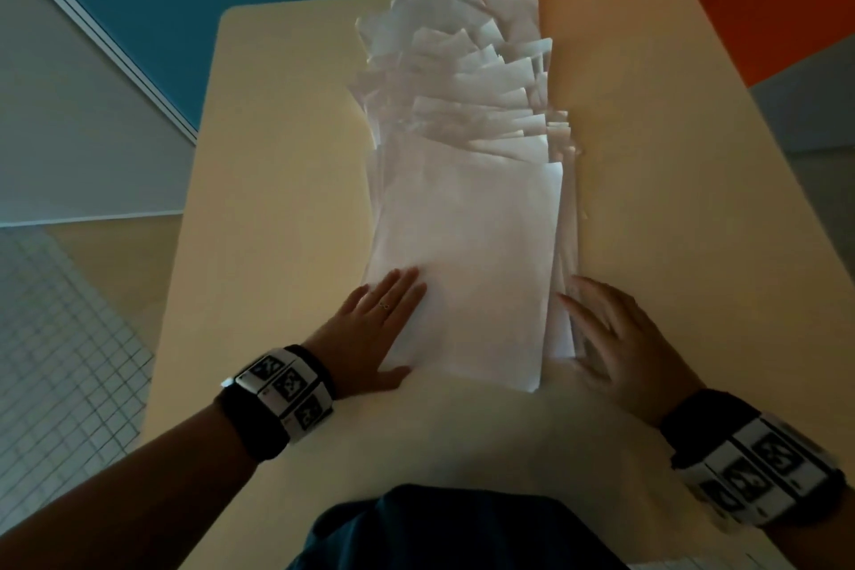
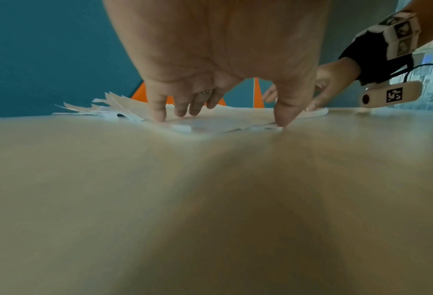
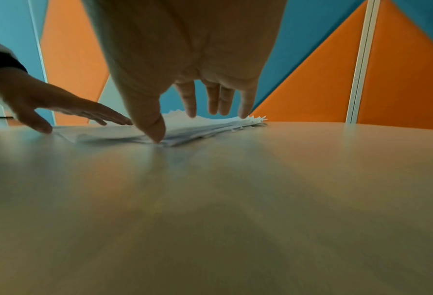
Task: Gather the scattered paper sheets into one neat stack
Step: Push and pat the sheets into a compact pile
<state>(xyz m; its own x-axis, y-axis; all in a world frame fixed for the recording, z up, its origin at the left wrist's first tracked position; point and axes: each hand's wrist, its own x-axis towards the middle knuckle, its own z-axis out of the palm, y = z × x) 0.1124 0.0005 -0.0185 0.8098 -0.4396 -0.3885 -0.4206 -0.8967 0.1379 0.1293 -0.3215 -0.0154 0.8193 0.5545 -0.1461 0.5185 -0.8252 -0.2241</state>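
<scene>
Table (image 1: 277, 181) beige; blue, orange panels (image 1: 786, 5) behind.

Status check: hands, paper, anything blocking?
Left hand flat on paper sheets, right hand against their right edge. Sheets fanned, not squared. Nothing blocking.

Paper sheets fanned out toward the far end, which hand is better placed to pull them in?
Probably the right hand: it sits beside the paper sheets, free; the left hand presses them flat.

Matt white paper sheets (image 1: 467, 245); smooth satin table (image 1: 277, 199).
</scene>
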